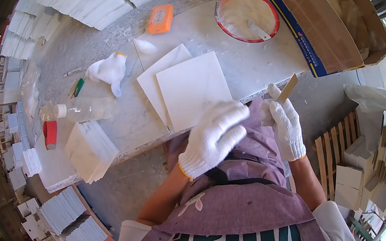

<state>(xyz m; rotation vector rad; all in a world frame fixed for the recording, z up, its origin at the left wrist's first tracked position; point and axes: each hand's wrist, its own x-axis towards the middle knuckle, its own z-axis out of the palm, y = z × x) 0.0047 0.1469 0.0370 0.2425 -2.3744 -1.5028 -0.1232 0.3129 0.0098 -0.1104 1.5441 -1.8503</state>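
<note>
Two thin square white tiles point(193, 86) lie overlapped near the front edge of the worktable. My left hand point(215, 136), in a white knit glove, hovers over the table's edge just in front of them. Its fingers are stretched out and slightly blurred, and I see nothing in it. To the right, my right hand point(286, 128), gloved the same way, is closed on a flat tan strip point(288, 89) that sticks up between the fingers. A red-rimmed round tub point(227, 25) of whitish powder or paste stands beyond, with a scraper point(259, 30) in it.
Left on the table are a stack of small tiles point(89, 149), a plastic bottle point(87, 108), a crumpled white glove point(109, 72) and a red object point(50, 133). An orange packet point(161, 19) lies farther back. A large cardboard box point(314, 10) borders the right side.
</note>
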